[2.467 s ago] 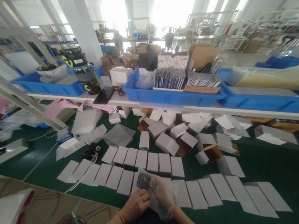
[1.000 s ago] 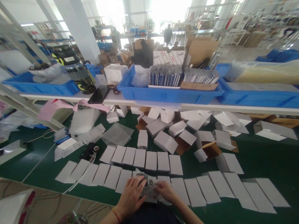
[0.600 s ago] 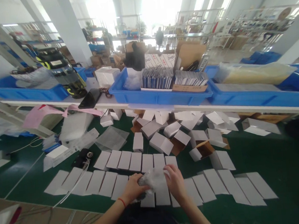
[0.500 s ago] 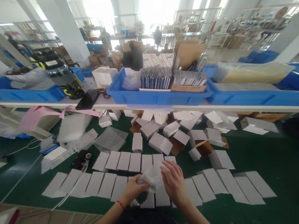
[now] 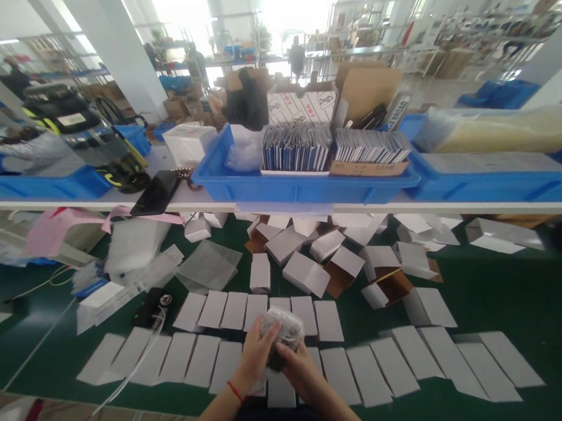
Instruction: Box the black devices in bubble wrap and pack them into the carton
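A dark item in clear plastic wrap (image 5: 288, 323) is held between both hands over the rows of white boxes. My left hand (image 5: 257, 352) grips its left side, thumb on top, and has a red cord round the wrist. My right hand (image 5: 299, 370) is closed on its lower right part, with the thumb pressed on the wrap. What the dark item is inside the wrap cannot be made out. White boxes (image 5: 232, 311) stand in a back row just beyond the hands. Another row of white boxes (image 5: 339, 371) runs along the front on both sides, partly hidden by my hands.
Open, unfilled white cartons (image 5: 307, 272) lie heaped at the back of the green table (image 5: 367, 317). Above them runs a shelf with blue bins (image 5: 308, 185), a phone (image 5: 156, 193) and a large bottle (image 5: 95, 144). A black device with white cables (image 5: 151, 306) lies left.
My right hand has come down and closed on the wrapped item, which it was apart from before. My left hand has brought the item slightly up and to the right.
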Demonstrator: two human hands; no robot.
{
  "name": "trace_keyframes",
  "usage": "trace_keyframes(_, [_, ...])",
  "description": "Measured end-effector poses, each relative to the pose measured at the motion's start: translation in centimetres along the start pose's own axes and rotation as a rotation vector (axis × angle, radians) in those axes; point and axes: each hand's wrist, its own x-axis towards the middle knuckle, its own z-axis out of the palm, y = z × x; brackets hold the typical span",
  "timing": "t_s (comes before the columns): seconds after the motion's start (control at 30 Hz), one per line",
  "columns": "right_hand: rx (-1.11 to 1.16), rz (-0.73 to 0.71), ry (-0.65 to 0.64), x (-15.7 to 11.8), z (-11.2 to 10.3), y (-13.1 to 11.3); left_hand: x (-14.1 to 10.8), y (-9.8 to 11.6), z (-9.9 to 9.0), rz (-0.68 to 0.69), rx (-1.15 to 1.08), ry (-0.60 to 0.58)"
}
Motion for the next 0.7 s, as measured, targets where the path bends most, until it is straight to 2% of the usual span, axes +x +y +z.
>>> trace_keyframes(0.1, [0.085, -0.022, 0.021, 0.3, 0.5, -1.3, 1.3, 0.5, 1.1, 0.166, 0.304, -0.011])
trace_keyframes(0.17, [0.143, -0.026, 0.107, 0.6, -0.5, -2.1, 2.9, 1.1, 1.1, 0.312, 0.475, -0.002])
trace_keyframes(0.23, [0.193, -0.006, 0.200, 0.5, -2.2, -2.5, 5.4, 1.4, 0.6, 0.359, 0.602, 0.089])
trace_keyframes(0.33, [0.232, 0.022, 0.301, -0.4, -5.4, -2.7, 10.1, 1.0, -0.3, 0.210, 0.709, 0.266])
trace_keyframes(0.4, [0.242, 0.017, 0.329, -1.4, -7.2, -2.6, 13.0, 0.2, -0.5, 0.106, 0.745, 0.319])
trace_keyframes(0.53, [0.247, 0.023, 0.388, -3.5, -9.8, -1.9, 16.8, -1.1, -0.1, -0.021, 0.754, 0.297])
trace_keyframes(0.7, [0.242, 0.030, 0.481, -4.8, -12.0, 0.0, 19.1, -1.4, -1.1, -0.132, 0.642, 0.182])
